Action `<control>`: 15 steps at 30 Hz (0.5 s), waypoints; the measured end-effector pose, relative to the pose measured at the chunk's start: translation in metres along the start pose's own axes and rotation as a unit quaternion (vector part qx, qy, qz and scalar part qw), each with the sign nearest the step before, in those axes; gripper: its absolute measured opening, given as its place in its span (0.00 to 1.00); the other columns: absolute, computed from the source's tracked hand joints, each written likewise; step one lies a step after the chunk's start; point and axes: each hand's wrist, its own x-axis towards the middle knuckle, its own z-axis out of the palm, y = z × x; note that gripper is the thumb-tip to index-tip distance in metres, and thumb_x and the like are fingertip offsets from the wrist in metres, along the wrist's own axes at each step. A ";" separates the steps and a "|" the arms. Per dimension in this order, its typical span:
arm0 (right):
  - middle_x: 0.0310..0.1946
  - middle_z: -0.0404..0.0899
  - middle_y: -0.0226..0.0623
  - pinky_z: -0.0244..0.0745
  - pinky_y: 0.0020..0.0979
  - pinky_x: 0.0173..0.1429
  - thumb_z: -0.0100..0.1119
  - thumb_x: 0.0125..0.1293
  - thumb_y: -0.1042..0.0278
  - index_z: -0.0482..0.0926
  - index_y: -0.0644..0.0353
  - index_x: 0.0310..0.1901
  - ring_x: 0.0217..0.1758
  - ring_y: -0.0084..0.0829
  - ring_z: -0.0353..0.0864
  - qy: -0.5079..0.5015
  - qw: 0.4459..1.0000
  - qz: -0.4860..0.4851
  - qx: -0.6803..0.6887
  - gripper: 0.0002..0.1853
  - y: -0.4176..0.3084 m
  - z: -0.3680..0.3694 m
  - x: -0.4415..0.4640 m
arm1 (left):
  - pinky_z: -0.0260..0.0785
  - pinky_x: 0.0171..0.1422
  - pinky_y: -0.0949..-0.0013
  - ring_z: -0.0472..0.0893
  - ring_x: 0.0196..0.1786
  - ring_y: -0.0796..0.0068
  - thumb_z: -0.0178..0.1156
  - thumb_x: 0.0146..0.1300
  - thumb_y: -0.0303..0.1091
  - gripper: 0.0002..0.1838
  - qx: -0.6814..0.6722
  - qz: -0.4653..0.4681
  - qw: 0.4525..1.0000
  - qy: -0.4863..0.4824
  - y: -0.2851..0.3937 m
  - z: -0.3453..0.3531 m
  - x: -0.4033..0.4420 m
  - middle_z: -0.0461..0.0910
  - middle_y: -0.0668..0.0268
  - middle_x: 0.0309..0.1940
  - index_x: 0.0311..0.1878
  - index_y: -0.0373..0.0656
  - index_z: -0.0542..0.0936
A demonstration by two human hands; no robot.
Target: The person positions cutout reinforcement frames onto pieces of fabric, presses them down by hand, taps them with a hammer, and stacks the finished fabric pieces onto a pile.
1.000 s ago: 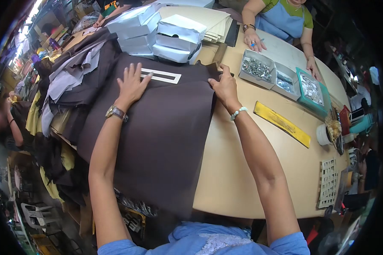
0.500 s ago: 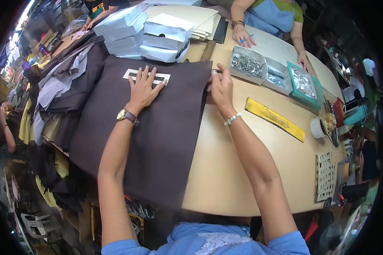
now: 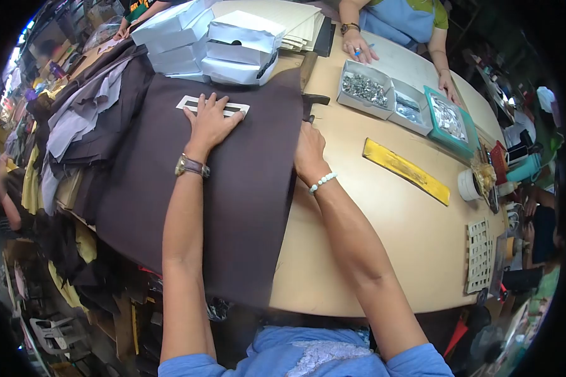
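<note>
My left hand lies flat with fingers spread on a white slotted rectangular template. Under the template is a large sheet of dark brown fabric, spread over the table. At the fabric's right edge, my right hand is closed, with its fingertips largely hidden. Just beyond its knuckles, a dark curved tool shows partly beside the fabric; its kind is unclear.
White boxes are stacked behind the fabric. Open boxes of metal pieces and a yellow strip sit on the table to the right. Piled cloth lies left. Across the table rests a co-worker's hand.
My right hand has come nearer to me along the fabric edge and curled, uncovering the dark tool. My left hand stays on the template. The view has shifted slightly.
</note>
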 end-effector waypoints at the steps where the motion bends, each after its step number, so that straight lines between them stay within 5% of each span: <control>1: 0.36 0.81 0.57 0.77 0.43 0.44 0.61 0.51 0.64 0.53 0.66 0.68 0.40 0.52 0.82 -0.025 0.999 0.020 0.006 0.43 -0.004 -0.006 0.001 | 0.28 0.70 0.29 0.50 0.74 0.49 0.54 0.54 0.68 0.42 -0.001 -0.002 1.000 0.027 0.002 0.005 -0.001 0.59 0.51 0.69 0.62 0.44 0.72; 7: 0.35 0.80 0.53 0.74 0.41 0.50 0.64 0.46 0.57 0.60 0.63 0.64 0.40 0.49 0.81 0.067 0.960 0.128 0.239 0.43 0.009 -0.021 -0.006 | 0.28 0.69 0.28 0.51 0.74 0.49 0.53 0.56 0.68 0.40 0.019 0.022 0.996 0.089 0.009 0.005 -0.010 0.60 0.54 0.69 0.65 0.49 0.70; 11: 0.29 0.78 0.40 0.74 0.29 0.35 0.63 0.55 0.64 0.64 0.65 0.62 0.29 0.27 0.79 0.179 0.909 0.126 0.354 0.33 0.019 -0.025 -0.003 | 0.35 0.67 0.26 0.53 0.73 0.50 0.55 0.57 0.64 0.36 0.055 0.058 0.992 0.097 0.006 0.010 -0.009 0.61 0.55 0.68 0.65 0.53 0.70; 12: 0.28 0.77 0.34 0.70 0.21 0.29 0.61 0.59 0.68 0.67 0.66 0.60 0.27 0.18 0.75 0.226 0.880 0.079 0.409 0.28 0.013 -0.028 -0.004 | 0.35 0.67 0.26 0.53 0.73 0.50 0.55 0.58 0.63 0.36 0.063 0.061 0.992 0.094 0.008 0.009 -0.008 0.61 0.56 0.68 0.65 0.54 0.69; 15: 0.30 0.78 0.35 0.70 0.20 0.28 0.62 0.59 0.68 0.68 0.65 0.59 0.27 0.17 0.76 0.254 0.859 -0.016 0.445 0.27 -0.019 -0.059 -0.012 | 0.37 0.68 0.27 0.55 0.72 0.51 0.55 0.58 0.61 0.35 0.068 0.068 0.992 0.088 0.013 0.009 -0.008 0.62 0.56 0.68 0.66 0.55 0.69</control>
